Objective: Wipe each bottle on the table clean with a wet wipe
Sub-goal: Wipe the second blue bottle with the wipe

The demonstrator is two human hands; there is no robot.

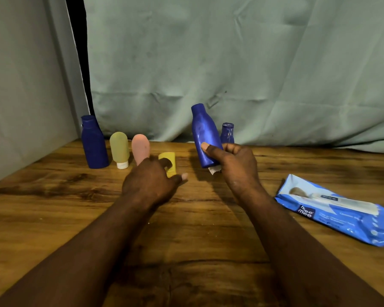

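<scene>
We see the right hand (233,165) curled firmly round the lower end of a glossy blue plastic bottle (205,136), held tilted above the brown wooden table (197,251), with a crumpled white wet wipe (214,169) poking out under its base. The left hand (151,180) reaches to the foot of a pink soft tube bottle (140,146) beside a yellow block (171,159), thumb spread wide, fingers hidden, so we cannot tell whether it grips anything. A dark blue bottle (94,145) and an olive-green tube bottle with a white cap (119,148) stand left, a small blue bottle (227,132) stands behind, and a blue wipes pack (337,211) lies right.
</scene>
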